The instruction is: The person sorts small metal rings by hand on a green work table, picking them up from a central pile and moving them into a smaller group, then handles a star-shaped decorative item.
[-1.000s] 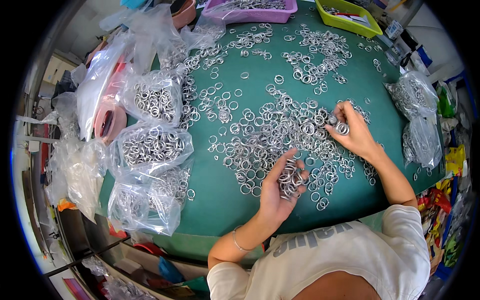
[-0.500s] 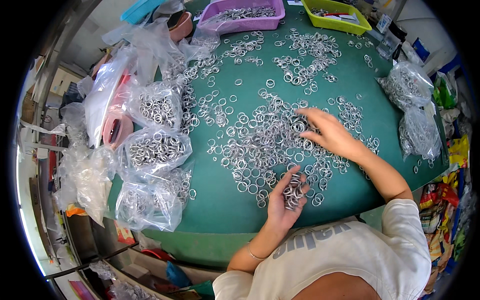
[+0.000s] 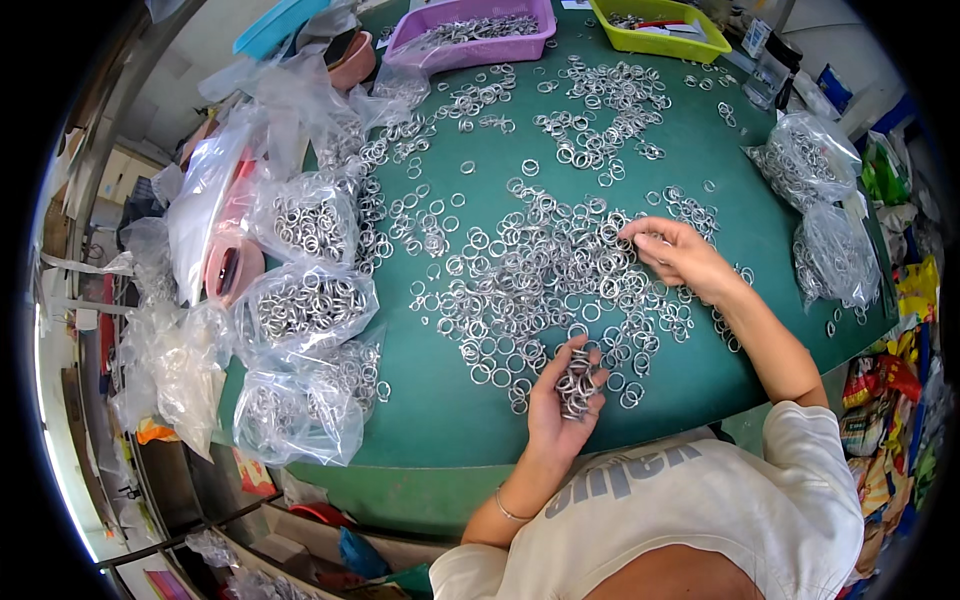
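Head view: our left hand cups a stack of small silver metal rings, fingers closed around it; our right hand, at two o'clock, pinches another from the loose pile on the green round table.

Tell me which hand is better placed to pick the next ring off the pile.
Right, probably. The right hand lies fingers-down on the loose rings, while the left hand already cups a stack of rings.
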`<state>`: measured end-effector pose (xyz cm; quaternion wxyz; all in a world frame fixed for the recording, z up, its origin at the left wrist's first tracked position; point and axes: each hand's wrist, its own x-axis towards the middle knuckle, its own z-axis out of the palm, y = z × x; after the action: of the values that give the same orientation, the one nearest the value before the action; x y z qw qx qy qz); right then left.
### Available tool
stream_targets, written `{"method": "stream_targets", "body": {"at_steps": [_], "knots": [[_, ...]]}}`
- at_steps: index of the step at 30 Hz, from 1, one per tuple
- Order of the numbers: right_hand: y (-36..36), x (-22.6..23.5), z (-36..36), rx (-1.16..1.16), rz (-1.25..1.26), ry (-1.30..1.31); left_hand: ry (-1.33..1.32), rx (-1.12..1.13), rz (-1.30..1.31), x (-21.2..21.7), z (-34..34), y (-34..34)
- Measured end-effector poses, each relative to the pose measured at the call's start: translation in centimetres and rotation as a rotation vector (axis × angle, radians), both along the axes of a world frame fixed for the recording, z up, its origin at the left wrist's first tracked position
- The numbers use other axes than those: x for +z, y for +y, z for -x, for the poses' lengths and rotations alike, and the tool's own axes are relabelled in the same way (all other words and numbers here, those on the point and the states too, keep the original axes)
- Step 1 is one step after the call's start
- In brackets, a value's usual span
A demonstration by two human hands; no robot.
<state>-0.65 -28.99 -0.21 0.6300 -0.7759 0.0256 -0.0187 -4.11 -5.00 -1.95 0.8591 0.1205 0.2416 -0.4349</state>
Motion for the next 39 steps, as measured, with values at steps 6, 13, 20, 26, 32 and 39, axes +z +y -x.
{"method": "stream_targets", "body": {"at_steps": [6,13,20,26,32,39], "knots": [[1.5,2.1,0.4,-0.116,0.985,-0.005,0.001,0.011,-0.007,0.1,0.1,0.3],[2.2,-0.5,-1.0,0.061,0.633,-0.044,-0.046,-0.034,-0.051,0.8,0.0,-0.4],[0.0,1.9,-0.3,0.233,-0.865,0.303,-0.039,-0.001,-0.033,0.1,0.0,0.4],[-0.4,-1.1,0.7,0.423,-0.88,0.473,-0.038,-0.02,-0.051,0.2,0.0,-0.3],[2.7,-0.9,1.7,0.155,0.334,-0.076,-0.023,-0.029,-0.051,0.0,0.1,-0.4],[3.1,1.8,2.3,0.19,0.15,0.074,-0.031,-0.03,-0.039,0.1,0.3,-0.4]]}}
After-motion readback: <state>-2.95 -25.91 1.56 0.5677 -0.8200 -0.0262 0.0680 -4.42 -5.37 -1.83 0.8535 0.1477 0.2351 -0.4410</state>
